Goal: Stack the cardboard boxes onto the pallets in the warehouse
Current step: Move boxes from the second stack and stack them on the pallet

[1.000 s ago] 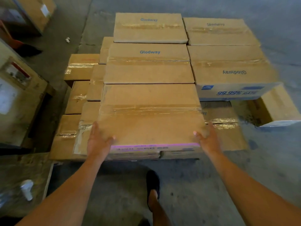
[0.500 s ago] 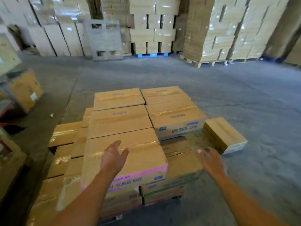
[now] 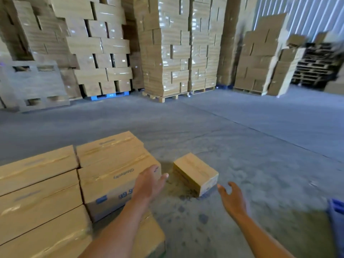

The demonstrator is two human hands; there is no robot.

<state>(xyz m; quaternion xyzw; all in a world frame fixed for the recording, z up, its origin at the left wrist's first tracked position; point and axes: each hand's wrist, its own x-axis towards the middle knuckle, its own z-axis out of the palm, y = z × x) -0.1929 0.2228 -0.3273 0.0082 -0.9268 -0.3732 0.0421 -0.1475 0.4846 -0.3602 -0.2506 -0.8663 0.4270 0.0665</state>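
Note:
A low stack of taped brown cardboard boxes (image 3: 42, 185) fills the lower left; its pallet is hidden beneath. The nearest right-hand box (image 3: 111, 175) bears blue print. A single loose cardboard box (image 3: 195, 172) lies on the concrete floor just right of the stack. My left hand (image 3: 149, 181) hovers empty with relaxed fingers in front of the printed box, reaching toward the gap. My right hand (image 3: 232, 198) is out over the floor, fingers spread, just right of the loose box and holding nothing.
Tall wrapped stacks of boxes on wooden pallets (image 3: 167, 53) line the far wall. An upright empty pallet (image 3: 33, 84) leans at the left. Dark stacked pallets (image 3: 316, 64) stand far right. A blue object (image 3: 337, 216) sits at the right edge. Concrete floor (image 3: 242, 127) spreads between.
Both hands have let go of the box they set on the stack. My view has lifted and swung right, and both hands now reach toward the loose box on the floor.

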